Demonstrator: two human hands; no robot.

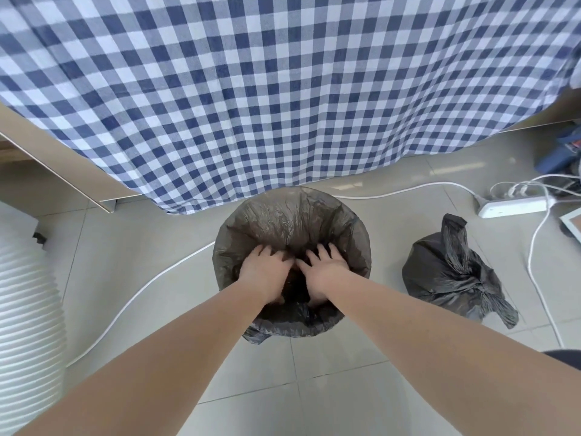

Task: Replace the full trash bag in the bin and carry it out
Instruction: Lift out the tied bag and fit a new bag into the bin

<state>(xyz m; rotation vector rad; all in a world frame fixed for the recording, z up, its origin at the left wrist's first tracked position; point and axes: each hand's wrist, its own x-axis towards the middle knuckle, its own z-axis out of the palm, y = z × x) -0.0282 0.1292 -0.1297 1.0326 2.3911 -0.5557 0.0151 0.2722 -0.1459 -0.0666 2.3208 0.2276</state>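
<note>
Where the two hands go down into the mouth of the bin point(368, 247), much of them is lost. The left hand point(263, 269) and the right hand point(324, 272) lie palm-down side by side, fingers spread and straight, nearly touching at the middle. Their fingertips sink into the dark hollow, and both thumbs are out of sight. They seem to be pressing on the plastic beneath them, though the shadow there is too deep to be sure of the contact. Neither hand pinches or curls round anything that shows.

Around them the fresh liner point(292, 220) is thin, grey-brown and half see-through, creased all over, its top turned out over the round rim so that the bin's own wall is covered. A loose flap of it hangs down at the near side. What lies at the bottom cannot be made out.

Well apart on the person's right, the full trash bag point(446, 273) sits on the tiled floor point(330, 372), opaque black, bulging and knotted shut with two ears sticking out.

Beyond the bin hangs a blue-and-white checked cloth point(283, 89), hiding whatever it drapes. A white cable point(141, 291) runs across the floor past the bin. A power strip point(512, 206) lies at the far right, and a white ribbed hose point(28, 294) is cut off at the left edge.
</note>
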